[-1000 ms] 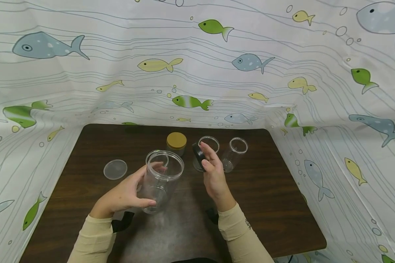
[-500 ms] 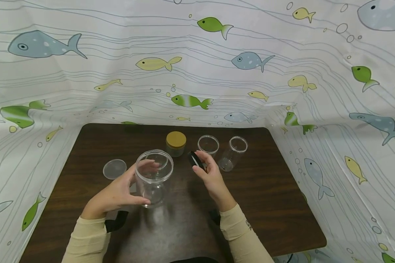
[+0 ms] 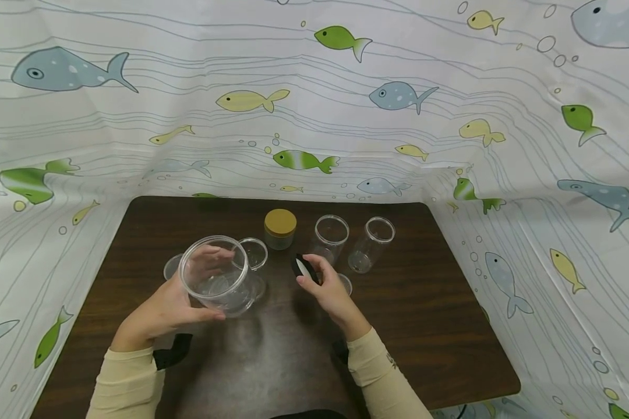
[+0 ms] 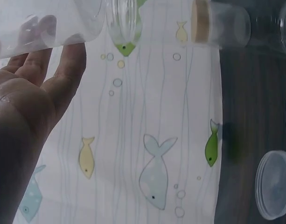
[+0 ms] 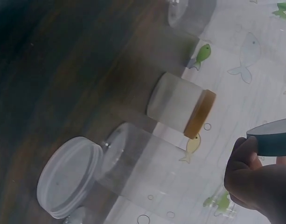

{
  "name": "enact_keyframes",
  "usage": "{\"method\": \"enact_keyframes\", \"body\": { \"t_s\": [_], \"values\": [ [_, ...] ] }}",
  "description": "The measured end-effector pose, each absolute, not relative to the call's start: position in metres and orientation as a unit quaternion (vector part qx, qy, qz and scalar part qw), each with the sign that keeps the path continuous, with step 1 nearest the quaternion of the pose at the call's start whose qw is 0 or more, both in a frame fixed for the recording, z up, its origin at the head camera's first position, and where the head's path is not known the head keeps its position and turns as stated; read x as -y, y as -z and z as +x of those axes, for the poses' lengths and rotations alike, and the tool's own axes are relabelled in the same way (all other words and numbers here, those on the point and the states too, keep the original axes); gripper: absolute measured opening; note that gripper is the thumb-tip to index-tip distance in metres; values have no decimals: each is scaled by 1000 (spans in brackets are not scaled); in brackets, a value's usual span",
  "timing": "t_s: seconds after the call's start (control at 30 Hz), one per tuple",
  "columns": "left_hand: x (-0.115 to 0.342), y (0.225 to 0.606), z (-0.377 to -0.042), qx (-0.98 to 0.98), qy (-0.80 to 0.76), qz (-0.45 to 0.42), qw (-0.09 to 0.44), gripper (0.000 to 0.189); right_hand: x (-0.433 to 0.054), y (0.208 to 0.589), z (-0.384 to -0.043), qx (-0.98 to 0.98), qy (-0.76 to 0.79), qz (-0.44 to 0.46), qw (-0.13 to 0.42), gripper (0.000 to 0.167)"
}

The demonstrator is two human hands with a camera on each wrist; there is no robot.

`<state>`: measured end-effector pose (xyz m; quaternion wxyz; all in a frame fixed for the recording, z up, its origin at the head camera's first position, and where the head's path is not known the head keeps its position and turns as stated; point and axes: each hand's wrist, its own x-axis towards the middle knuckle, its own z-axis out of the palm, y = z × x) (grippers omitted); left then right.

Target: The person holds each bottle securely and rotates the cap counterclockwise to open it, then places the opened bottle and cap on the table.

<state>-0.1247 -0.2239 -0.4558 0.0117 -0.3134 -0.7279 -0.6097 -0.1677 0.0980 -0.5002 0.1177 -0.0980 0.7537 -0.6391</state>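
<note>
My left hand (image 3: 159,311) grips a large clear jar (image 3: 230,299), thumb on the near side and fingers around the far side. The jar is raised, its uncovered mouth tipped up toward the head view. In the left wrist view, part of the jar (image 4: 73,23) shows at the upper left, with fingertips against its wall. To the right, my right hand (image 3: 332,294) pinches a black lid (image 3: 305,269) on edge between thumb and fingers. The right wrist view shows this lid (image 5: 273,142) at its right border. A gap separates lid and jar.
Behind the held jar stands a smaller clear jar (image 3: 255,255). A jar with a gold lid (image 3: 280,222) is at the back. Two lidless clear jars (image 3: 331,233) (image 3: 372,247) stand back right. Clear lids (image 3: 172,267) (image 3: 346,284) lie left and right, partly hidden. Fish-patterned sheeting (image 3: 314,128) surrounds the table.
The large jar has moved left in my left hand, and its mouth has tipped more toward the head camera. My right hand has brought the black lid lower and slightly left.
</note>
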Motion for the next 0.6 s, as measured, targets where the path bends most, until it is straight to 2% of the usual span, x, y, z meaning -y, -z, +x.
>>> {"method": "enact_keyframes", "body": {
  "t_s": [0.3, 0.6],
  "values": [
    [242, 462, -123, 718, 622, -310, 47, 112, -96, 518, -170, -780, 597, -98, 157, 59],
    [256, 461, -121, 727, 613, -305, 53, 114, -94, 535, -168, -801, 558, -113, 184, 65]
  ]
}}
